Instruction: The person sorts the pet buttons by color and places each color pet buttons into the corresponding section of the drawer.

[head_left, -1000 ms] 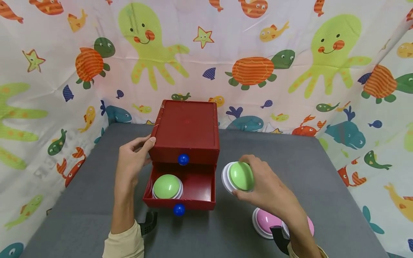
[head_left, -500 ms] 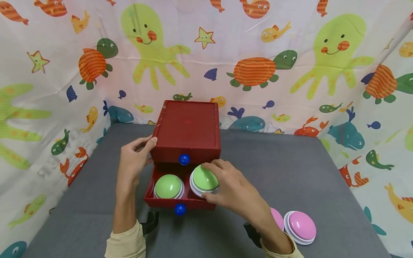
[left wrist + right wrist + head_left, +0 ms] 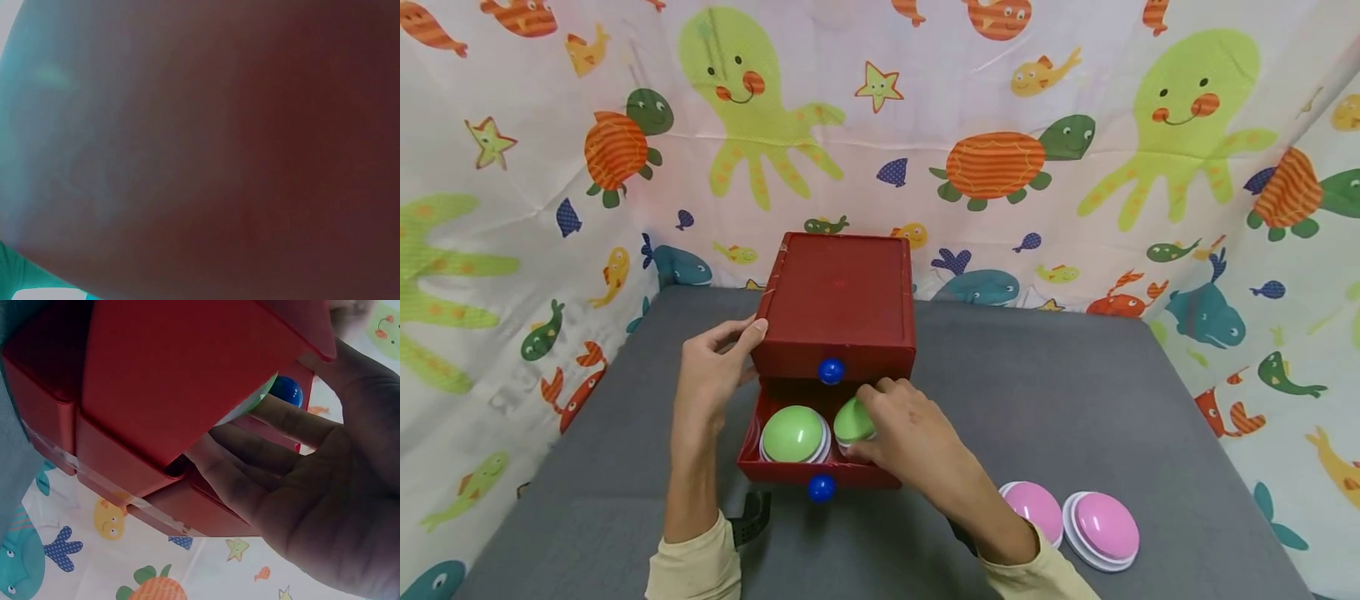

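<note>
A small red drawer cabinet (image 3: 841, 292) has its lower drawer (image 3: 778, 472) pulled out. On that drawer's left side sits a green push button (image 3: 793, 434) with a white base. My right hand (image 3: 917, 429) reaches into its right side, gripping a second green push button (image 3: 853, 422), tilted and partly hidden by the fingers. In the right wrist view, the fingers (image 3: 234, 481) reach past the drawer wall to that button's edge (image 3: 253, 403). My left hand (image 3: 715, 367) holds the cabinet's left front edge, thumb at the upper corner. The left wrist view is a dark blur.
Two pink push buttons, one partly behind the right forearm (image 3: 1034, 510) and one beside it (image 3: 1105, 527), lie on the grey table (image 3: 1045, 383) at the front right. Blue ball knobs mark the upper (image 3: 831, 372) and lower (image 3: 822, 488) drawers. A sea-animal curtain (image 3: 880, 133) hangs behind.
My right hand has carried the second green push button leftward from over the table into the lower drawer, beside the first one, and lowered it there. The left hand stays on the cabinet.
</note>
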The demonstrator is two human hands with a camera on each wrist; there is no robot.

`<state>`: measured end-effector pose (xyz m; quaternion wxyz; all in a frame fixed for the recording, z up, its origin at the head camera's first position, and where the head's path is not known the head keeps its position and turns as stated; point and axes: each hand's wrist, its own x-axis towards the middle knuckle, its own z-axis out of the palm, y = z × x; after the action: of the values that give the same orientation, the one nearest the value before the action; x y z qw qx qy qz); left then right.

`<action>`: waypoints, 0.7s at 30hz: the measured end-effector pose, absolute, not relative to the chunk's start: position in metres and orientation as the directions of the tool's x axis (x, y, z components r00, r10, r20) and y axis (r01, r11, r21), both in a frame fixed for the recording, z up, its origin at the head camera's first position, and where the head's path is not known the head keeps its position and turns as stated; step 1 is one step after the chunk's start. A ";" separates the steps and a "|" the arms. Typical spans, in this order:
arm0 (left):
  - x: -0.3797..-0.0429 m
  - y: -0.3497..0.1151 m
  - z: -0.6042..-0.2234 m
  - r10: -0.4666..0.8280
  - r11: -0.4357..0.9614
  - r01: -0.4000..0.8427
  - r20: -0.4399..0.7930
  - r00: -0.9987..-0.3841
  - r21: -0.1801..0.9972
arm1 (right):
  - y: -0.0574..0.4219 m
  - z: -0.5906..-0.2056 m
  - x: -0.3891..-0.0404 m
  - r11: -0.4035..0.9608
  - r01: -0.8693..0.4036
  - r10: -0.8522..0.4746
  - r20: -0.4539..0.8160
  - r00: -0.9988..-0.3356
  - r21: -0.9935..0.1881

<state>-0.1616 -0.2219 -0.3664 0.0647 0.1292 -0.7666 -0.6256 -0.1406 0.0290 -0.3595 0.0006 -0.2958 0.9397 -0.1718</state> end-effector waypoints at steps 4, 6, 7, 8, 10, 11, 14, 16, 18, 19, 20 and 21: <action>-0.161 -0.221 -0.366 -0.277 0.189 -0.117 -0.062 -0.959 0.975 | 0.029 -0.362 -0.142 0.774 -0.556 -0.560 0.081 -0.824 -0.304; -0.161 -0.222 -0.366 -0.280 0.190 -0.116 -0.059 -0.958 0.975 | 0.029 -0.363 -0.143 0.774 -0.557 -0.565 0.068 -0.822 -0.300; -0.161 -0.221 -0.366 -0.284 0.192 -0.115 -0.057 -0.957 0.975 | 0.029 -0.363 -0.143 0.775 -0.556 -0.566 0.062 -0.822 -0.301; -0.161 -0.221 -0.365 -0.286 0.194 -0.115 -0.056 -0.957 0.974 | 0.029 -0.363 -0.144 0.775 -0.554 -0.566 0.055 -0.822 -0.303; -0.161 -0.221 -0.365 -0.286 0.195 -0.114 -0.055 -0.957 0.974 | 0.029 -0.364 -0.144 0.777 -0.552 -0.567 0.042 -0.822 -0.302; -0.161 -0.221 -0.365 -0.287 0.196 -0.115 -0.055 -0.956 0.974 | 0.029 -0.364 -0.143 0.779 -0.551 -0.567 0.038 -0.823 -0.299; -0.162 -0.221 -0.365 -0.286 0.197 -0.116 -0.055 -0.956 0.974 | 0.029 -0.365 -0.143 0.781 -0.558 -0.571 0.040 -0.820 -0.280; -0.162 -0.221 -0.365 -0.289 0.197 -0.118 -0.058 -0.956 0.973 | 0.029 -0.365 -0.142 0.780 -0.562 -0.573 0.047 -0.818 -0.273; -0.162 -0.221 -0.366 -0.289 0.194 -0.120 -0.061 -0.955 0.974 | 0.029 -0.365 -0.142 0.780 -0.564 -0.573 0.053 -0.818 -0.270; -0.162 -0.221 -0.366 -0.289 0.192 -0.121 -0.062 -0.955 0.974 | 0.029 -0.366 -0.141 0.779 -0.565 -0.573 0.058 -0.818 -0.272; -0.162 -0.222 -0.366 -0.290 0.193 -0.123 -0.063 -0.955 0.974 | 0.029 -0.366 -0.141 0.776 -0.566 -0.573 0.065 -0.817 -0.280; -0.162 -0.222 -0.367 -0.289 0.191 -0.125 -0.066 -0.955 0.974 | 0.030 -0.366 -0.140 0.775 -0.564 -0.569 0.074 -0.819 -0.286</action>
<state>-0.1621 -0.2216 -0.3665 0.0658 0.1347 -0.7688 -0.6216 -0.1401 0.0296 -0.3661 0.0084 -0.3008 0.9419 -0.1492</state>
